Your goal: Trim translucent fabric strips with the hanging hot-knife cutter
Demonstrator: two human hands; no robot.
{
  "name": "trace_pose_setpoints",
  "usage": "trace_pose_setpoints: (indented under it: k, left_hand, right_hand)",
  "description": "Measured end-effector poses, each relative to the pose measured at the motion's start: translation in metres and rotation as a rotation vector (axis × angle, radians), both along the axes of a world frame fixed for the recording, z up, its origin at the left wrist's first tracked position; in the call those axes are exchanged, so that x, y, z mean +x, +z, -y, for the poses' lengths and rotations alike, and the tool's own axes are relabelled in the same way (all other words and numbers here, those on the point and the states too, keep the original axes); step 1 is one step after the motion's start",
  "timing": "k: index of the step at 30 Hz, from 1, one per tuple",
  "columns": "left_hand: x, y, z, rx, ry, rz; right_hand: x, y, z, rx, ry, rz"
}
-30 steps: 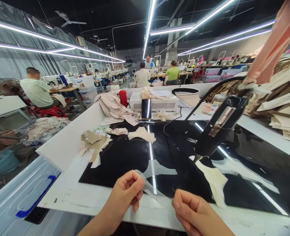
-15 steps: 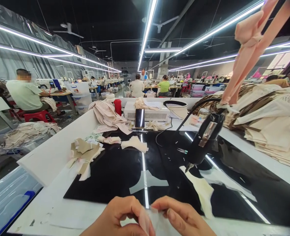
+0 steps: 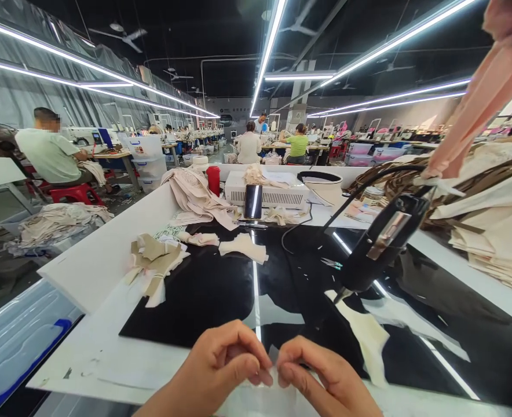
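My left hand (image 3: 221, 365) and my right hand (image 3: 321, 376) meet at the near edge of the table, fingertips almost touching. Both pinch a thin, translucent white fabric piece (image 3: 267, 399) between thumb and fingers; most of it is hidden under the hands. Just beyond them lies a glossy black work surface (image 3: 204, 295). A black hand-held cutting tool (image 3: 381, 243) hangs tilted over that surface to the right, its tip close to a cream fabric cut piece (image 3: 366, 336).
Cream fabric scraps (image 3: 154, 263) and small pieces (image 3: 244, 246) lie on the table's left. A white machine box (image 3: 269, 194), red cylinder (image 3: 213, 179) and dark phone (image 3: 253, 201) stand at the back. Folded fabric stacks (image 3: 494, 226) fill the right. People sit at far tables (image 3: 50, 153).
My hands came together from apart, gathering the thin fabric piece between them. The view shifted slightly; the hanging tool swayed a little.
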State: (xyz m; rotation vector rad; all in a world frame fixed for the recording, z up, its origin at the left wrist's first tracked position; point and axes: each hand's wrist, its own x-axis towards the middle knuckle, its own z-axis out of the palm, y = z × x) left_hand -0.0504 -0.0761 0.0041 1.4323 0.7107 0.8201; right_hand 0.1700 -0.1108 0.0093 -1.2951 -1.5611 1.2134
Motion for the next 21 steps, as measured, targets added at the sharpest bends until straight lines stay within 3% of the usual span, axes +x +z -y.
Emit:
trace_pose_setpoints:
  k: [3,9,14,21]
  left_hand:
    - [0.008,-0.002,-0.003,-0.164,0.062,0.036]
    - [0.02,-0.001,-0.014,-0.341,0.023,-0.012]
    - [0.028,0.001,-0.027,-0.311,0.071,-0.035]
    - [0.033,0.003,-0.044,-0.13,0.153,-0.248]
  right_hand:
    - [0.0,0.0,-0.004,-0.006,-0.028,0.024]
    - [0.002,-0.008,-0.01,-0.018,-0.072,0.044]
    - [0.006,-0.013,-0.012,-0.002,-0.234,0.005]
    - [0.018,-0.019,-0.032,0.135,-0.215,0.211]
